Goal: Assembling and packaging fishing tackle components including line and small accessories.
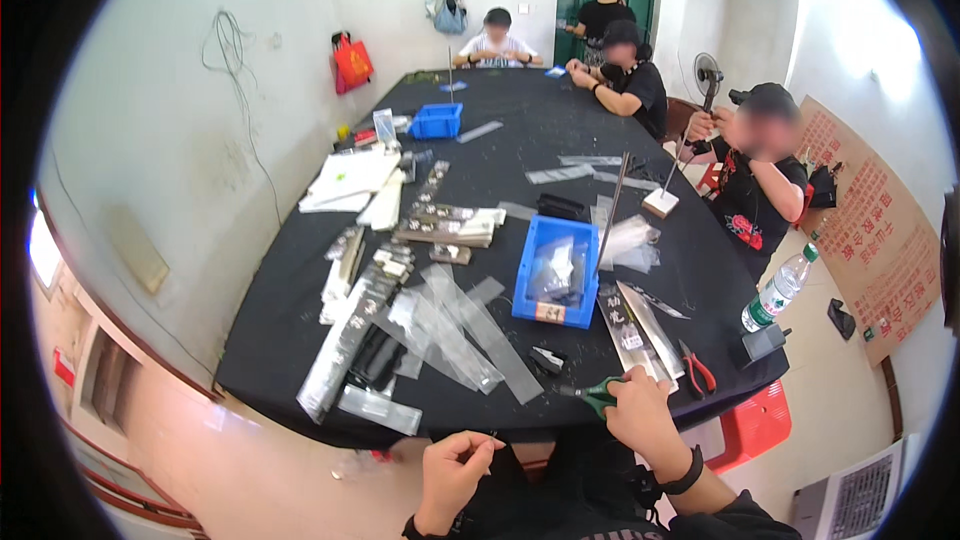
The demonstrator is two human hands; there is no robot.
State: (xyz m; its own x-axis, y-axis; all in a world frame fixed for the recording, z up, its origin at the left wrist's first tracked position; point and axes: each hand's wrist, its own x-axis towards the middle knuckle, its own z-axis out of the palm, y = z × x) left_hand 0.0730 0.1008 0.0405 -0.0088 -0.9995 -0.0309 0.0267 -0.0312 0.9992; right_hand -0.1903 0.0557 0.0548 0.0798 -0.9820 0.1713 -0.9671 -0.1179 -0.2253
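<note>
At the table's near edge, my right hand is closed around the green handles of a pair of scissors, whose blades point left over the black cloth. My left hand is in front of the table edge with thumb and forefinger pinched together. A tiny dark bit shows at its fingertips, too small to name. Just beyond the scissors is a small black stapler-like object. To the right of my right hand lie red-handled pliers and a printed card-backed packet.
A blue bin holds clear bags. Clear plastic sleeves and long printed packets cover the left side. A water bottle stands by a dark grey box at right. Several people sit around the black-covered table; a red stool is below.
</note>
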